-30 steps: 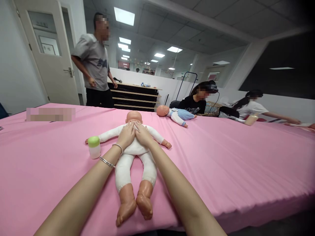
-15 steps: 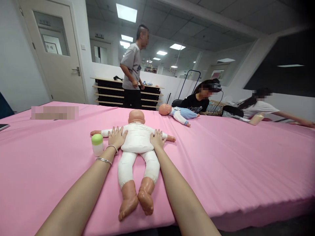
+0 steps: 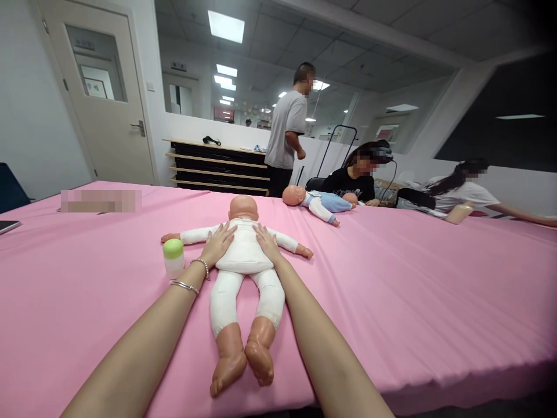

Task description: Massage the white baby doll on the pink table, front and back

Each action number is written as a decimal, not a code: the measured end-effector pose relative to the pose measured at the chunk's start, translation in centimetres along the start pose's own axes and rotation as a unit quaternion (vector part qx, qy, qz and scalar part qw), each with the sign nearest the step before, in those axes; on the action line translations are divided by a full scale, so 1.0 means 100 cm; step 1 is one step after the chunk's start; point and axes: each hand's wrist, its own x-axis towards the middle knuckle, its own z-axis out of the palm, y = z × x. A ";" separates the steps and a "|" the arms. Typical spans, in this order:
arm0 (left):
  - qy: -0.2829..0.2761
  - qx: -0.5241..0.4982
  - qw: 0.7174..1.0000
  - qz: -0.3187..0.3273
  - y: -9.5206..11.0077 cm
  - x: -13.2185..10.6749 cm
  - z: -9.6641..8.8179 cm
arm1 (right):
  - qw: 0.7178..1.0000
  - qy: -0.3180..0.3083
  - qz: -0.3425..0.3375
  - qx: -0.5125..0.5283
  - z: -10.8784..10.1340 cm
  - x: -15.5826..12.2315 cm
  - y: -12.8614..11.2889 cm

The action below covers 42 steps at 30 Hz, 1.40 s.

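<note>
Now L hand [image 3: 219, 244] & R hand [image 3: 267, 244], fingers spread, shift from sides to chest of doll [image 3: 244, 252] nr table's [image 3: 374, 290] front edge, apparently mid-rub.

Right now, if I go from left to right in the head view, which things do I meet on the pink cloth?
Flat dark device, blurred item, bottle with green lid, white doll's body, doll in blue, pale bottle.

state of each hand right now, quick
Left hand: open, laid on one side of the white, cloth-bodied baby doll, gripping nothing.
Right hand: open, laid on the doll's other side, gripping nothing.
</note>
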 end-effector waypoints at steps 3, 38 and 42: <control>0.000 0.057 0.995 -0.088 -0.001 -0.002 0.000 | 0.993 0.039 0.089 -0.066 0.004 -0.005 0.007; 0.175 0.140 0.968 -0.116 -0.007 -0.008 -0.015 | 0.968 0.157 0.076 -0.180 -0.006 -0.008 0.012; 0.051 0.157 0.976 -0.142 -0.008 -0.010 -0.012 | 0.969 0.118 0.128 -0.177 0.000 -0.007 0.014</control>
